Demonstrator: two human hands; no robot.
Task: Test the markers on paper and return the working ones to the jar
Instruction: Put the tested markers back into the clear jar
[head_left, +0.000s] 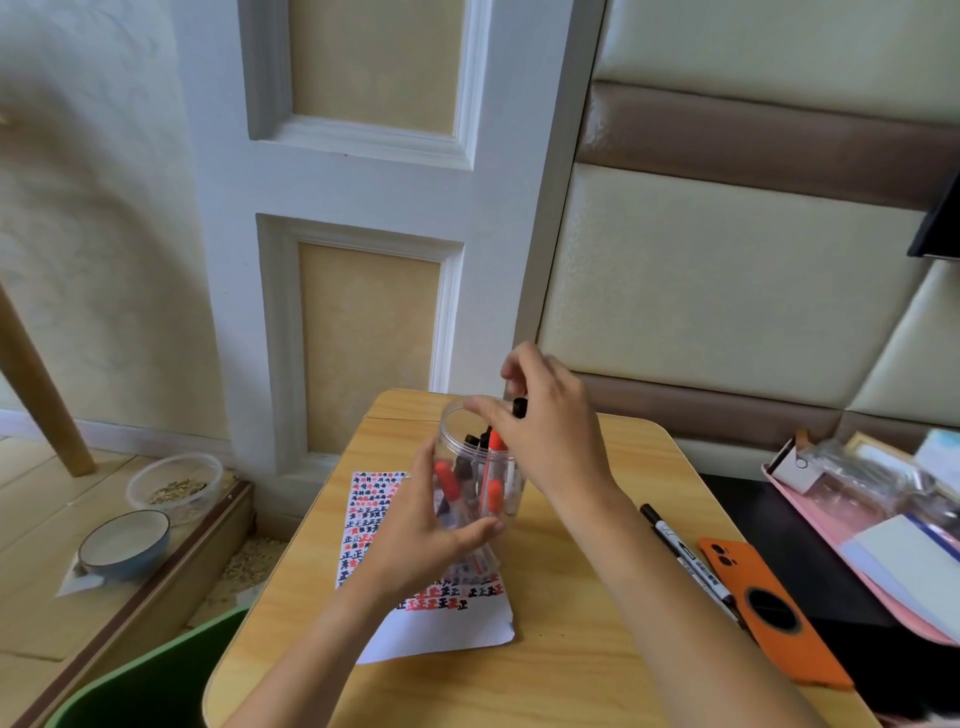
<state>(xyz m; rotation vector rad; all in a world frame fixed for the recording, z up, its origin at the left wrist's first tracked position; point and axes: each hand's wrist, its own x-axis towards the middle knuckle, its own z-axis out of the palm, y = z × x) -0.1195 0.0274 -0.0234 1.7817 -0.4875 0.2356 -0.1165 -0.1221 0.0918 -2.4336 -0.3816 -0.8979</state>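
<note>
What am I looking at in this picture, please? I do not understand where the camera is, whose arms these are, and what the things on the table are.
There is no machine here. A person wears one camera on the head, so the picture looks forward and down, and the two arms are that person's own.

The left hand grips a clear plastic jar from the side. Inside the jar stand markers with red and black caps. The right hand is over the jar's mouth, with its fingers at a black-capped marker there; whether it truly pinches it I cannot tell.

Under the jar lies a sheet of paper covered with red and black test marks. It rests on a small wooden table. To the right lie a black marker and an orange phone.
</note>
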